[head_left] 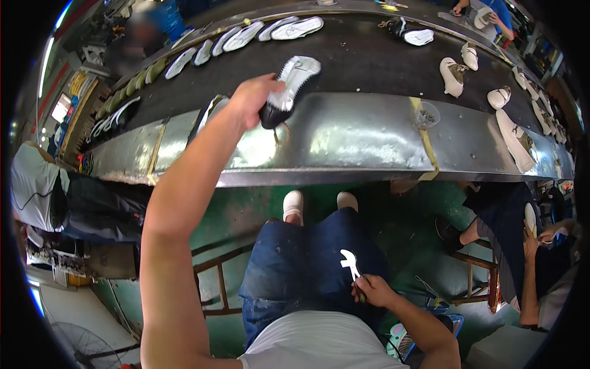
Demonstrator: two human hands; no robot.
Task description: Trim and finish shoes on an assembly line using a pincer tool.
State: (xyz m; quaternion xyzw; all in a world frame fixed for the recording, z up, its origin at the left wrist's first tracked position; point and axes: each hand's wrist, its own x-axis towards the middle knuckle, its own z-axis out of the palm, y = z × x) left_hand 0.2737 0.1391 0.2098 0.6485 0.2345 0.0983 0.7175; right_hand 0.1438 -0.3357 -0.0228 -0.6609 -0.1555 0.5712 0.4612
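My left hand [253, 98] reaches forward over the metal edge [344, 144] of a conveyor and grips a black and white shoe [287, 92] by its heel, sole up, toe pointing away. My right hand [372, 289] rests on my lap over blue jeans and holds a small white hooked tool [350, 261] upright. My white shoes [294, 203] show below the conveyor's edge.
The dark belt [362, 58] carries a row of white soles [246, 35] at the far left and pale shoes [453, 75] at the right. Seated people work on both sides: one at the left [37, 190], one at the right [522, 246] holding a shoe. A wooden stool [215, 277] stands by my left leg.
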